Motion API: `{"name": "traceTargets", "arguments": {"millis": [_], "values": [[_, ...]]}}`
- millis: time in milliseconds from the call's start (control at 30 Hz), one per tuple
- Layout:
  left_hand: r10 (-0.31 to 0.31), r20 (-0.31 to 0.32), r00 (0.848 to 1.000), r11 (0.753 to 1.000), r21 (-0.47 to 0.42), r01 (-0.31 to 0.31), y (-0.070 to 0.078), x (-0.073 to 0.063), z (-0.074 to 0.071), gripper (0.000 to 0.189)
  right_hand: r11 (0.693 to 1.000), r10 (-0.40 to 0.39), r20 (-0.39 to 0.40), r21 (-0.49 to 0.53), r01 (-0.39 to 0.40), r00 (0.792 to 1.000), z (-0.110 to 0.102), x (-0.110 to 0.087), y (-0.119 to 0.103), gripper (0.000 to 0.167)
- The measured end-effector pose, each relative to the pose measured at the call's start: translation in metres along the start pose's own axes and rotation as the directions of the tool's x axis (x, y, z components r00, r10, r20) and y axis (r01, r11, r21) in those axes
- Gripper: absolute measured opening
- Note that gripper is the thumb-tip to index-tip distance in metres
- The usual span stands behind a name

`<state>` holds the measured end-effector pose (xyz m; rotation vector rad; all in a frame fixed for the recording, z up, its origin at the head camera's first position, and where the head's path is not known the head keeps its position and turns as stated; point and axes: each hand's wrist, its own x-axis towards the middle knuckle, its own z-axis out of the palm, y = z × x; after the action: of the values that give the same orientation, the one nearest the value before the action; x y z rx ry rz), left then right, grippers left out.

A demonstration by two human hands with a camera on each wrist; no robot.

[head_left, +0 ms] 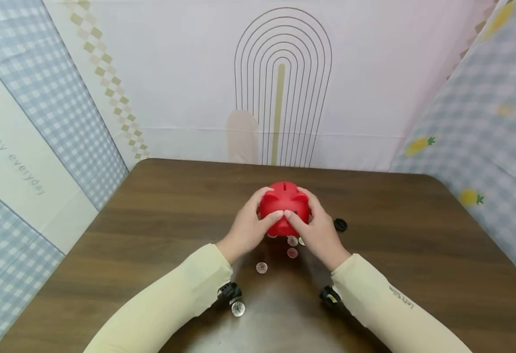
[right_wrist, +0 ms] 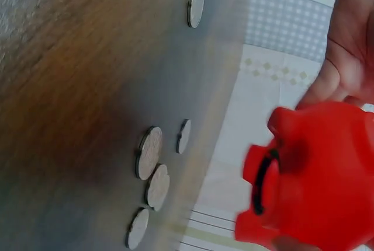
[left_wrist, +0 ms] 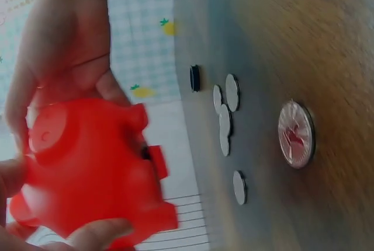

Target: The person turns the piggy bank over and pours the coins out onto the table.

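Observation:
A red piggy bank (head_left: 284,203) with a slot in its top is held between both hands above the table. My left hand (head_left: 246,225) grips its left side, thumb at the snout, fingers curled round the body. From the other side my right hand (head_left: 319,233) grips it the same way, the two thumbs almost meeting in front. The right wrist view shows a dark-rimmed opening (right_wrist: 266,181) in its underside, between the stubby feet. Below it several silver coins lie on the wood, among them a coin (head_left: 292,253) and a nearer coin (head_left: 261,267).
A round black plug (head_left: 340,224) lies on the brown wooden table (head_left: 174,206), right of my right hand. Another coin (head_left: 238,309) is by the left wrist's black camera strap (head_left: 230,291). Printed cloth (head_left: 187,73) hangs behind the table and along both sides.

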<state>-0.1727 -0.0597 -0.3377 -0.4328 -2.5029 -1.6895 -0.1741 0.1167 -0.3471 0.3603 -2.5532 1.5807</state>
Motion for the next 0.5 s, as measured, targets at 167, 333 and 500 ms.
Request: {"name": "traceTargets", "arguments": {"millis": [167, 333, 500], "values": [[0.249, -0.047, 0.967, 0.968, -0.008, -0.25, 0.0037, -0.0049, 0.0019, 0.057, 0.951, -0.31, -0.14, -0.037, 0.308, 0.94, -0.0048, -0.008, -0.0009, 0.067], [0.311, -0.045, 0.949, 0.95, 0.011, -0.311, 0.0064, -0.0049, 0.0013, 0.058, 0.919, -0.393, -0.174, -0.042, 0.391, 0.903, -0.0065, -0.0078, -0.0029, 0.067], [0.07, -0.018, 0.997, 0.997, 0.018, -0.07, 0.0033, -0.0008, -0.0008, 0.056, 0.995, -0.095, -0.038, 0.024, 0.096, 0.995, -0.0017, -0.0028, -0.0031, 0.061]]}}
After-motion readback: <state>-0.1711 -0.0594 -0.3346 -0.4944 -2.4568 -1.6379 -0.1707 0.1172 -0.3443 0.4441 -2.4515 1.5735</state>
